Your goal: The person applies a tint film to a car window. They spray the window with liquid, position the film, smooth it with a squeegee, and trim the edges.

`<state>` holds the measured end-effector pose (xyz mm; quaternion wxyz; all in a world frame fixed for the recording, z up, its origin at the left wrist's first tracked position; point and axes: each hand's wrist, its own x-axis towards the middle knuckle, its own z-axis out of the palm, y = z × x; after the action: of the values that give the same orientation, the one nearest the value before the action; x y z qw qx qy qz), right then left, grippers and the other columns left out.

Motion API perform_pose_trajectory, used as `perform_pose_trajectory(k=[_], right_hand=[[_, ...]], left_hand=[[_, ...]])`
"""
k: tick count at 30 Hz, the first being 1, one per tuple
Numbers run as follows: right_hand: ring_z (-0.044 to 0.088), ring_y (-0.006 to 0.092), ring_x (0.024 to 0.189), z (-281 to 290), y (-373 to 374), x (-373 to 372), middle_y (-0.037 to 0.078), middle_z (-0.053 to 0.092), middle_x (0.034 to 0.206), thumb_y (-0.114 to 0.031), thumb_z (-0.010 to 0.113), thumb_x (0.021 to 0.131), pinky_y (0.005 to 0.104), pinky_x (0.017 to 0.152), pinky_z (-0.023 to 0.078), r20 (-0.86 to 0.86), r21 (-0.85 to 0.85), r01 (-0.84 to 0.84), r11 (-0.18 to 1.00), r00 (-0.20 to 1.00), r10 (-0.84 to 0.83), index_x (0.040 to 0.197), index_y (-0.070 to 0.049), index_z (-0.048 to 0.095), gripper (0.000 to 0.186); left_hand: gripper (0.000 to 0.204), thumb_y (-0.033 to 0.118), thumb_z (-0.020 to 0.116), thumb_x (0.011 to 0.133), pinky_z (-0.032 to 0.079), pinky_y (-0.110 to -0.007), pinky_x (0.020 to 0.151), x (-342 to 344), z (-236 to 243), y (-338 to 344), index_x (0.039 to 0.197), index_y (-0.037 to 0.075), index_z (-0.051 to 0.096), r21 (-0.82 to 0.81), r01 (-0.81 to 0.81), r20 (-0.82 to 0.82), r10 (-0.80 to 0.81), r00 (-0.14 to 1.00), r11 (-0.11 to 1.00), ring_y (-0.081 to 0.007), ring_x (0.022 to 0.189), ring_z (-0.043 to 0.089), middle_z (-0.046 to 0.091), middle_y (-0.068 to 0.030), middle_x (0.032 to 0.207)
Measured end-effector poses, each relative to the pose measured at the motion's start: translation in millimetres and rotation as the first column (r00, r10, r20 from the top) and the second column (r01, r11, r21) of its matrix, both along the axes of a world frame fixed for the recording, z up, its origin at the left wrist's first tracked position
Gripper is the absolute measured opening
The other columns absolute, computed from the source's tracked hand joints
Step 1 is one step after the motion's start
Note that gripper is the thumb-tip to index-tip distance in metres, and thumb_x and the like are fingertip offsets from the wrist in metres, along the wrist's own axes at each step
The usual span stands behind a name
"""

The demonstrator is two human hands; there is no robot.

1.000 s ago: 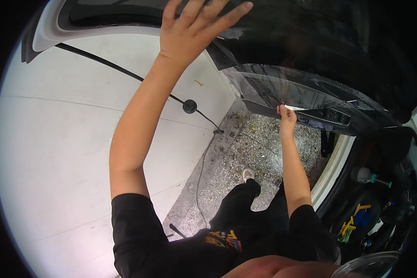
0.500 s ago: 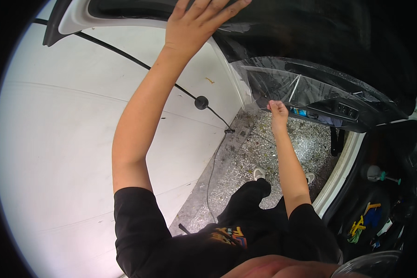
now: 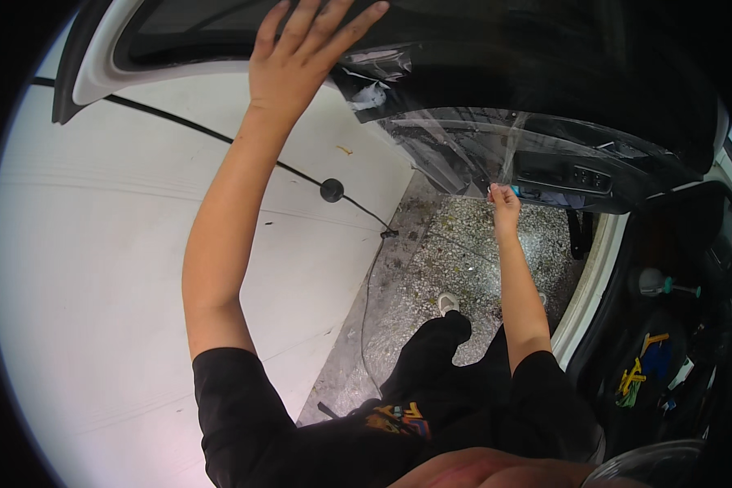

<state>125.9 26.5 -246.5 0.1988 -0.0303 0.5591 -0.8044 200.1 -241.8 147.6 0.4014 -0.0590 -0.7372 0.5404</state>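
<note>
My left hand is raised with fingers spread, against the upper part of an open car door with a dark window. A thin, clear plastic film hangs wrinkled from the lower window over the black door panel. Its lower edge is pinched between the closed fingertips of my right hand. Close to that hand are the door's armrest switches and a door pocket with something blue in it. Below my left hand, a crumpled, shiny patch shows at the glass corner.
On the left stands a large white panel, crossed by a black cable with a round black disc. Inside the car, at right, are a spray bottle and yellow-handled tools. The floor is speckled stone.
My right hand has moved right, drawing the film's lower edge with it across the door panel. My left hand appears farther left, as the whole view has shifted; its fingers stay spread.
</note>
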Motion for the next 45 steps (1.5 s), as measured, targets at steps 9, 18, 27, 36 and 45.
perform_pose_trajectory(k=[9, 18, 27, 36, 45], right_hand=[[0.047, 0.0027, 0.066, -40.8, 114.5, -54.1, -0.004, 0.057, 0.071, -0.016, 0.062, 0.088, 0.0185, 0.06, 0.038, -0.181, 0.283, 0.112, 0.953, 0.982, -0.062, 0.078, -0.004, 0.057, 0.017], [0.057, 0.0091, 0.076, 14.0, 54.9, -34.8, 0.002, 0.063, 0.082, -0.022, 0.058, 0.091, 0.0232, 0.073, 0.044, -0.061, 0.053, -0.3, 0.952, 0.951, 0.303, 0.094, -0.001, 0.06, 0.022], [0.05, 0.0063, 0.065, -35.3, 92.5, -47.1, -0.001, 0.059, 0.069, -0.021, 0.059, 0.09, 0.0222, 0.061, 0.042, -0.315, 0.358, 0.106, 0.928, 0.949, 0.013, 0.083, -0.002, 0.061, 0.021], [0.057, 0.0278, 0.063, -39.7, 190.6, -69.1, 0.012, 0.061, 0.073, -0.024, 0.061, 0.084, 0.0345, 0.058, 0.044, -0.463, 0.714, 0.313, 0.626, 0.882, 0.087, 0.082, -0.002, 0.061, 0.022], [0.051, 0.0199, 0.114, 17.2, 181.8, -134.9, 0.011, 0.054, 0.124, -0.036, 0.056, 0.091, 0.0349, 0.097, 0.037, -0.188, 0.173, 0.214, 0.961, 0.965, -0.181, 0.131, -0.006, 0.043, 0.051]], left_hand=[[0.082, -0.012, 0.046, 0.074, 0.037, -0.03, 0.093, 0.8, -7.2, -14.0, 0.13, 0.048, 0.044, 0.071, 0.024, -0.078, -0.019, 0.997, 0.997, -0.0144, 0.124, 0.039, 0.04, 0.011, 0.14], [0.076, -0.01, 0.045, 0.078, 0.037, -0.031, 0.092, -4.9, -8.8, -18.4, 0.127, 0.048, 0.047, 0.025, 0.066, -0.106, -0.063, 0.992, 0.998, -0.0169, 0.123, 0.039, 0.04, 0.0079, 0.14], [0.076, -0.01, 0.045, 0.078, 0.036, -0.032, 0.093, 1.1, -5.6, -22.4, 0.126, 0.048, 0.048, 0.006, 0.043, -0.104, -0.043, 0.994, 0.999, -0.0187, 0.124, 0.038, 0.039, 0.0064, 0.14], [0.039, 0.024, 0.061, 0.084, 0.038, -0.035, 0.093, 5.0, -4.0, -3.0, 0.119, 0.04, 0.058, 0.047, -0.022, -0.048, 0.025, 0.999, 0.999, -0.0243, 0.119, 0.043, 0.043, -0.0032, 0.136], [0.036, 0.017, 0.057, 0.081, 0.031, -0.032, 0.101, -98.3, -50.4, 140.2, 0.116, 0.024, 0.059, 0.313, 0.178, 0.327, -0.282, 0.902, 0.933, -0.017, 0.122, 0.045, 0.05, 0.0016, 0.133]])
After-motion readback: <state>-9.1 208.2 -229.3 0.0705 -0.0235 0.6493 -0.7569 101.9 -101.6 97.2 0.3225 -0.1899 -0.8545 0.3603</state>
